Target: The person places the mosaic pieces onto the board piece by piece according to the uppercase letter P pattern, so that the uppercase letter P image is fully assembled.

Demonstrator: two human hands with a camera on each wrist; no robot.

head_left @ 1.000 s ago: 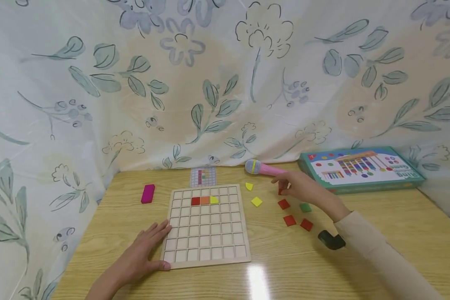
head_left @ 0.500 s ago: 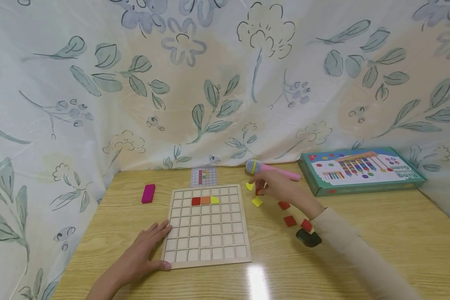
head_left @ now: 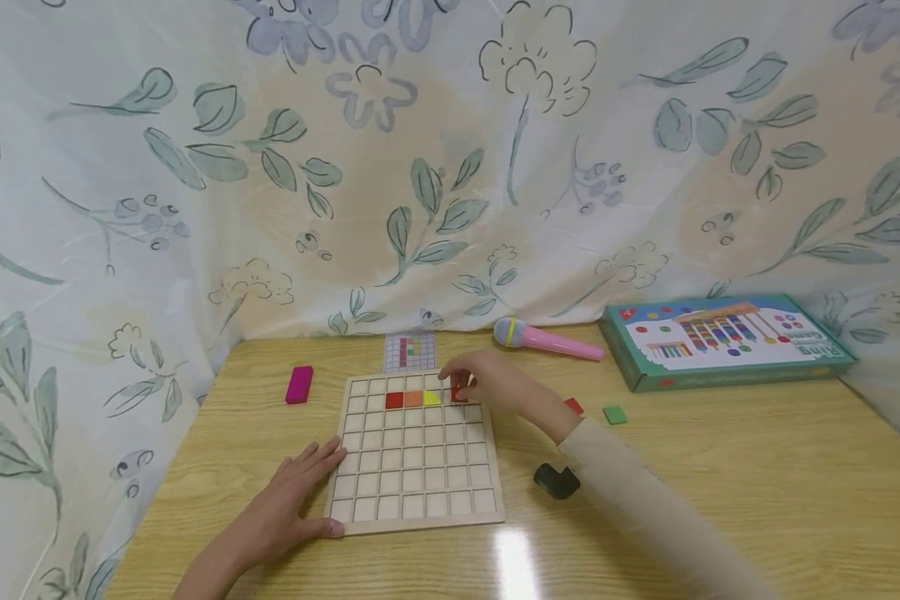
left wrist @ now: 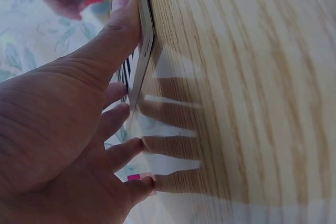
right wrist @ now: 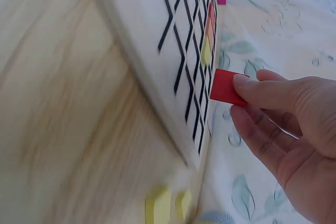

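Observation:
A wooden grid board (head_left: 414,460) lies on the table. In one of its upper rows sit a red square tile (head_left: 394,401), an orange square tile (head_left: 413,399) and a yellow tile with one curved side (head_left: 432,398), side by side. My right hand (head_left: 487,379) pinches another red square tile (right wrist: 227,86) between thumb and fingers, above the board's upper right part. Spread along the board's left edge, my left hand (head_left: 288,496) rests with straight fingers, its thumb (left wrist: 122,3) on the near left corner.
Behind the board lies a pattern card (head_left: 410,352). A magenta block (head_left: 298,384) is at left, a toy microphone (head_left: 555,340) and a game box (head_left: 727,343) back right. Right of the board are a green tile (head_left: 615,415) and a loose red tile (head_left: 573,407); yellow pieces (right wrist: 157,205) show in the right wrist view.
My right hand has carried the red square tile leftward from the loose tiles, past the yellow pieces, to over the board. The left hand stays at the board's edge.

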